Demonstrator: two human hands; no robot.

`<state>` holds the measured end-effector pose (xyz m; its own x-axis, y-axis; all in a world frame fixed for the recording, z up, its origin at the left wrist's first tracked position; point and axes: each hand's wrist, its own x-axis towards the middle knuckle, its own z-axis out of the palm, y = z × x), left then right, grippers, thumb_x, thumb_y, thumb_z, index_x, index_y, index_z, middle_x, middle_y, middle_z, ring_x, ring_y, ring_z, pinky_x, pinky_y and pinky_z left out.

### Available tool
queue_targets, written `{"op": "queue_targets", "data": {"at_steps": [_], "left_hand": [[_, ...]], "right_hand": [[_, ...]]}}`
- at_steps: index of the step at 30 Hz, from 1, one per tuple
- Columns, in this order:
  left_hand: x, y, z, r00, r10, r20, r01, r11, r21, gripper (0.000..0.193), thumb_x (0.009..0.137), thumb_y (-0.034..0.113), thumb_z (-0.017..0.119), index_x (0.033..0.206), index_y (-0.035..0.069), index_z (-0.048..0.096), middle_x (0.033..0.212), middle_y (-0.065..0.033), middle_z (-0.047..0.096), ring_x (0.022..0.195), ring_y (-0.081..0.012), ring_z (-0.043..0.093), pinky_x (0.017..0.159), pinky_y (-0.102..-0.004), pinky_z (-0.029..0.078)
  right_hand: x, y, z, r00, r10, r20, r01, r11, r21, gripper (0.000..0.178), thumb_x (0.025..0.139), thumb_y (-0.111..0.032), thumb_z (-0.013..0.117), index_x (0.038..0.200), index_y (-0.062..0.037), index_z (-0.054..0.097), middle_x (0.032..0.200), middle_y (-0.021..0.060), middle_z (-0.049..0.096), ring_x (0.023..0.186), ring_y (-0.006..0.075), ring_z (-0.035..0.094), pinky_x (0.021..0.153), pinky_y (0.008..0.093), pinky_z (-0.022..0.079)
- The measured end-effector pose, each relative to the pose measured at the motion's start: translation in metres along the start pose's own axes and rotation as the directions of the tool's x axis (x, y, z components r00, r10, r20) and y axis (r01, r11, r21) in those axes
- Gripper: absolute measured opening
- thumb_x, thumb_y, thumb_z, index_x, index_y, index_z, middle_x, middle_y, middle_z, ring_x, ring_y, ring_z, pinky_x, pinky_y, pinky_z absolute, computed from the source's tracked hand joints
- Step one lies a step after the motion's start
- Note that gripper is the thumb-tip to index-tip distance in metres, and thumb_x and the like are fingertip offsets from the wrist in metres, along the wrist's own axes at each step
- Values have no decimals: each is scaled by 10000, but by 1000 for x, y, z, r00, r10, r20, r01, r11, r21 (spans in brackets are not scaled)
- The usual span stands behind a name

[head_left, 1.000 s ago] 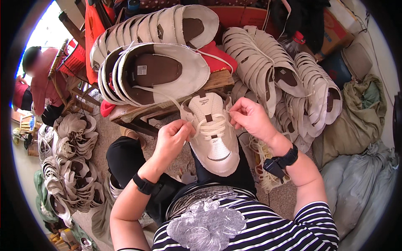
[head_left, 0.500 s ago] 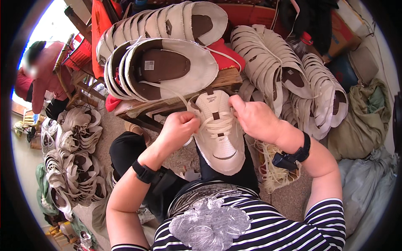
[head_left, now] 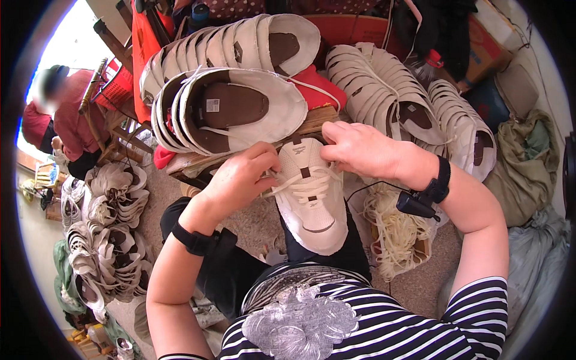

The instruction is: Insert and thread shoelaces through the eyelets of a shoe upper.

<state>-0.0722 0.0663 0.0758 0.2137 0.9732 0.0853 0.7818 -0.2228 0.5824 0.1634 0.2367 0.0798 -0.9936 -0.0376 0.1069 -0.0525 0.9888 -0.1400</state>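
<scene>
A beige shoe upper [head_left: 319, 227] lies over my knees, toe toward me, its tongue [head_left: 303, 152] pointing away. Cream shoelace [head_left: 307, 187] crosses its lower eyelets in several rows. At the upper's left edge is my left hand [head_left: 240, 180], fingers curled and thumb bent in, closed on the lace at that side. My right hand [head_left: 366, 151] pinches the upper's right edge beside the tongue; its fingertips are partly hidden. Just beyond, a stack of nested uppers [head_left: 288, 114] rests on a wooden bench [head_left: 321, 120].
More nested uppers [head_left: 372, 90] stand at the far right. Loose cream laces [head_left: 399, 231] fill a box by my right knee. Piles of uppers [head_left: 117, 252] cover the floor at left. Another person [head_left: 78, 114] sits at the far left near a red basket [head_left: 115, 90].
My left hand has loosened from a fist into curled fingers and shifted slightly left. My right hand has turned flatter over the upper's edge. The view has shifted slightly.
</scene>
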Motion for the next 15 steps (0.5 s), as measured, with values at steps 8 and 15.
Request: {"op": "queue_targets", "data": {"at_steps": [8, 15], "left_hand": [[2, -4, 21, 994, 7, -112, -20, 993, -117, 146, 835, 136, 684, 870, 10, 621, 929, -106, 552, 793, -277, 588, 704, -359, 486], [9, -3, 61, 900, -366, -236, 255, 882, -396, 173, 791, 143, 673, 781, -26, 639, 933, -93, 535, 776, -210, 569, 693, -313, 467]], "right_hand": [[-6, 7, 6, 981, 125, 146, -167, 930, 329, 206, 805, -224, 713, 904, -58, 641, 949, 94, 543, 902, 279, 585, 764, 369, 495], [-5, -6, 54, 882, 469, 44, -391, 675, 626, 203, 836, -217, 693, 832, -14, 698, 966, 71, 531, 865, 178, 559, 745, 293, 458]]}}
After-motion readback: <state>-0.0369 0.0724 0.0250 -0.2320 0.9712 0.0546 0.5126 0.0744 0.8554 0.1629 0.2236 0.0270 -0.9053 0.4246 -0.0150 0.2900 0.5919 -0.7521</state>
